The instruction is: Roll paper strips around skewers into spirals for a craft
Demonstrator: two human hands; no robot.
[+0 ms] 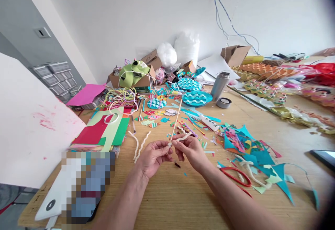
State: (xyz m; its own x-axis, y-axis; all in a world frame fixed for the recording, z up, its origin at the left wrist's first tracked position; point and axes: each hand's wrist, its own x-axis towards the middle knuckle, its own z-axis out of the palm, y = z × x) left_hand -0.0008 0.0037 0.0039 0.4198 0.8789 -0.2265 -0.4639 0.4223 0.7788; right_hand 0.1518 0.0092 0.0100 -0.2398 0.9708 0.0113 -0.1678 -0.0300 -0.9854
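Close together over the middle of the table, my two hands work on one thin wooden stick point(177, 118) that leans up and away. My left hand point(154, 155) pinches its lower end. My right hand point(191, 151) grips a piece of cream yarn point(186, 137) whose near part sits at the stick's base; whether it is wound round is too small to tell. Two more cream yarn pieces point(143, 145) lie on the table left of my hands. Beyond the stick are several paper fish point(153, 122) and a blue wavy paper disc point(196, 98).
Red-handled scissors point(237, 176) and blue paper scraps point(264, 156) lie to the right. A white glue bottle point(209, 122) and a steel flask point(220, 85) stand or lie behind. Coloured paper sheets point(98, 130), a phone-like device point(89, 188) and a yarn heap point(121, 97) are at left.
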